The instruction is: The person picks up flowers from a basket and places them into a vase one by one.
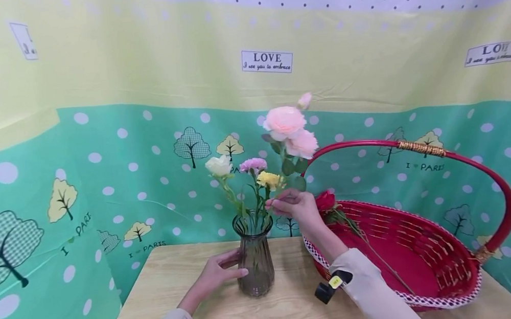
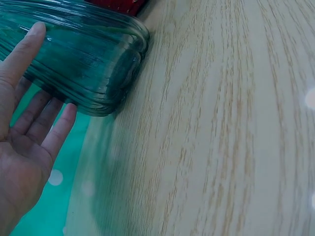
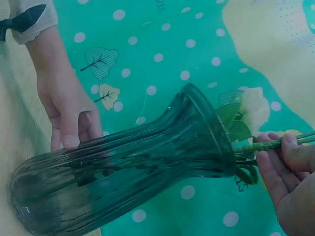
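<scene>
A ribbed, tinted glass vase (image 1: 256,270) stands upright on the table. My left hand (image 1: 218,276) holds its lower side, the thumb (image 2: 30,46) in front and the other fingers behind. In the vase's mouth stand a white rose (image 1: 219,166), a purple carnation (image 1: 253,165) and a yellow carnation (image 1: 270,180). At the right of the rim, my right hand (image 1: 294,207) pinches a green stem (image 3: 268,145) between thumb and fingers. Above that hand rises a spray of pink flowers (image 1: 284,122) with a bud and round leaves.
A red woven basket (image 1: 390,218) with a tall arched handle (image 1: 493,177) stands on the right of the wooden table (image 1: 157,292). One red rose (image 1: 325,200) lies in it, bloom at the left rim. Patterned green and yellow cloth (image 1: 142,139) hangs behind.
</scene>
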`<action>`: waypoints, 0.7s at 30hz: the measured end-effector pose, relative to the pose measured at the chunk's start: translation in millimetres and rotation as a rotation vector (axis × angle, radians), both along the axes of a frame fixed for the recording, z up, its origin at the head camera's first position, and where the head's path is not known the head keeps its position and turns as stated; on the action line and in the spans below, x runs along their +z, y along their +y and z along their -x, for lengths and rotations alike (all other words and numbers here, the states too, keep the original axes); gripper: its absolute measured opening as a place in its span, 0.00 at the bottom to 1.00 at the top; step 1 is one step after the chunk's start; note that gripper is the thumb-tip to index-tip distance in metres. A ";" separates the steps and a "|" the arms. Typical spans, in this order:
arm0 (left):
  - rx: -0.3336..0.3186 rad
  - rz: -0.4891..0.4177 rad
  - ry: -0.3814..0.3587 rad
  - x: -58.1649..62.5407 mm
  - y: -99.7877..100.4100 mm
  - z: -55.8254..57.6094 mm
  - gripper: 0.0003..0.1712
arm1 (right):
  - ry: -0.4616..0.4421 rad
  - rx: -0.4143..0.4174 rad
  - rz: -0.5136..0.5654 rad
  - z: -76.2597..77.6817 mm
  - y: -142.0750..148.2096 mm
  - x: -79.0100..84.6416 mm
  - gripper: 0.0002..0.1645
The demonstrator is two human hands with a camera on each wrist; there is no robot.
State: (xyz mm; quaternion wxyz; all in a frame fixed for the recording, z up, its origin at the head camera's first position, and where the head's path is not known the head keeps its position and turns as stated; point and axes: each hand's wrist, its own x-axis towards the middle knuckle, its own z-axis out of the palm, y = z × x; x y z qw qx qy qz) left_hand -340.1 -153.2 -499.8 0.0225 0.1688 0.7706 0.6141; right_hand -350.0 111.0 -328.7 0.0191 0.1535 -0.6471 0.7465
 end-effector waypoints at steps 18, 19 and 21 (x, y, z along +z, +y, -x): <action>-0.023 -0.021 -0.017 1.0 4.3 7.6 0.41 | 0.011 -0.124 -0.360 -1.9 2.5 3.9 0.12; -0.023 -0.018 -0.014 0.8 4.1 7.5 0.40 | 0.002 -0.144 -0.372 -0.9 10.0 3.1 0.12; -0.023 -0.014 -0.011 0.9 3.8 6.8 0.40 | -0.022 -0.161 -0.392 3.2 28.6 1.4 0.13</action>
